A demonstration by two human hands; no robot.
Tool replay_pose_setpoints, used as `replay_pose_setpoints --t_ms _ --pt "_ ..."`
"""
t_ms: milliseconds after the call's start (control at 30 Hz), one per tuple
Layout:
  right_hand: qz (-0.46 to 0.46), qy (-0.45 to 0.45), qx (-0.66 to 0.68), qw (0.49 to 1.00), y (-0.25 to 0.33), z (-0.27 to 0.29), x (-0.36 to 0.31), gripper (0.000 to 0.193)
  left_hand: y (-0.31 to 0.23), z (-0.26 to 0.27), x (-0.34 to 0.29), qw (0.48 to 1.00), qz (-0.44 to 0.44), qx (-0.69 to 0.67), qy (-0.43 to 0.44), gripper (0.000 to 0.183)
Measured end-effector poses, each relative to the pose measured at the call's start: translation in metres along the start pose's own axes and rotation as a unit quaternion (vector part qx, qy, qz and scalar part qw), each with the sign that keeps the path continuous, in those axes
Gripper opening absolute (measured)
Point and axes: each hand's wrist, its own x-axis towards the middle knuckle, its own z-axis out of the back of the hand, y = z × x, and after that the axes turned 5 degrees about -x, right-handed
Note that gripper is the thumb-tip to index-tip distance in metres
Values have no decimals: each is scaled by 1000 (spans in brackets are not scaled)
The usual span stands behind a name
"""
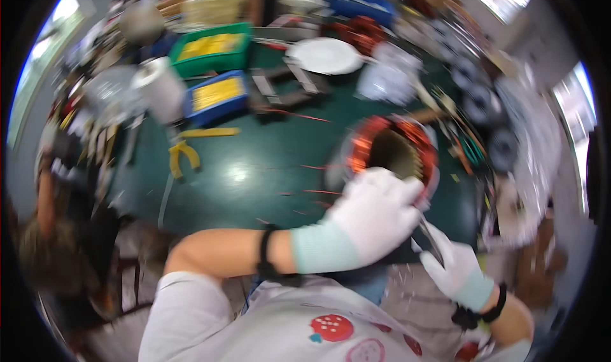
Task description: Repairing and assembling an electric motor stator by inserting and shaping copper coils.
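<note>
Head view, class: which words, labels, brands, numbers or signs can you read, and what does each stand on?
None can be read.
Shirt: faint marks near the strawberry print, too blurred to read.
Wire coil, yellow pliers: no readable lettering.

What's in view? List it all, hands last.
Table: 1, green, centre
Wire ring: 1, copper, table's right
Larger tray: 1, green, back left
Smaller tray: 1, blue, just nearer
Roll: 1, white, left of trays
Pliers: 1, yellow, left
Disc: 1, white, back centre
Bin: 1, blue, back
Plastic bag: 1, whitish, beyond ring
Metal tool: 1, silver, lower right
Edge clutter: uncounted, mixed, blurred
Left hand: 1, white glove, at ring edge
Right hand: 1, white glove, holding tool
</note>
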Motion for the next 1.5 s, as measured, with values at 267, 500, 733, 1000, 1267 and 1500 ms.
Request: replay_pose_setpoints --t_ms 267,500,733,1000,1267,1500 --pt "104 -77 -153 980 -20 -22 -21 47 80 23 122 980 -166 33 105 23" --pt "-56 -5 41 998 -11 -23 -5 48 121 -17 119 904 -30 -307 296 27" --pt "83 -190 113 972 -59 -117 10 39 99 -12 125 927 -47 -292 233 26" --pt "0 -120 234 965 -43 -73 -3 28 71 13 98 991 -73 43 108 36" --pt "46 -129 211 968 -38 -68 -6 28 -14 -8 9 973 -145 182 -1 16" --pt "5 -74 7 997 -70 -46 -54 39 -1 -21 -6 985 -121 102 -74 37"
